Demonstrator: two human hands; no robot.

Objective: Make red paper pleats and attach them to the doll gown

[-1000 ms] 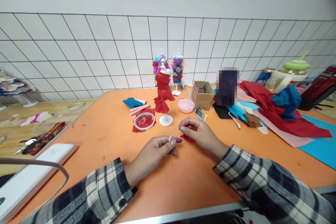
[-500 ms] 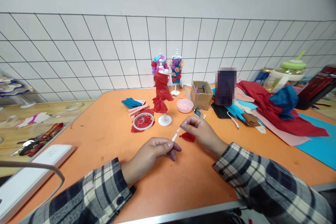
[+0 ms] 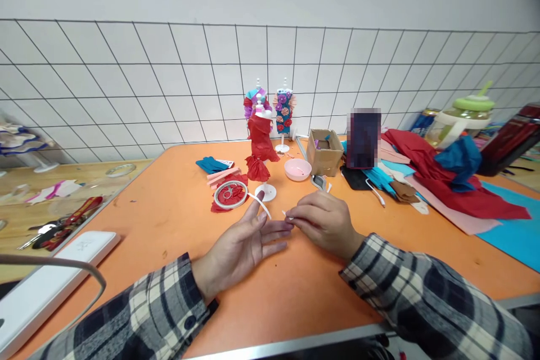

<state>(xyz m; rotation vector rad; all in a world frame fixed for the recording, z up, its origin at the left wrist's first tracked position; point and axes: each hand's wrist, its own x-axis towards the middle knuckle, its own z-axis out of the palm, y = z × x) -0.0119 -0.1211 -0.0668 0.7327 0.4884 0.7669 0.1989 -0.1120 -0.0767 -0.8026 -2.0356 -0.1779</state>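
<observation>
My left hand (image 3: 248, 239) lies open on the orange table (image 3: 169, 219), palm up and fingers spread. A thin white strip (image 3: 262, 205) curves off the tip of its index finger. My right hand (image 3: 323, 219) is closed in a pinch, and its fingertips meet my left fingertips on a small white end of strip (image 3: 285, 214). The small red paper piece is hidden under my right hand. Just beyond the hands stands a small mannequin in a red paper dress (image 3: 261, 146) on a white round base (image 3: 266, 192).
A tape ring on red paper (image 3: 230, 194), a pink bowl (image 3: 297, 169), a cardboard box (image 3: 324, 152) and two more dressed mannequins (image 3: 283, 112) stand behind. Red fabric (image 3: 442, 185) and blue sheets (image 3: 514, 230) cover the right. A white device (image 3: 54, 275) and scissors (image 3: 63, 225) lie left.
My left hand has opened from a pinch to spread fingers. My right hand came down and left to meet its fingertips, covering the red piece. The white strip now curls off my left index finger.
</observation>
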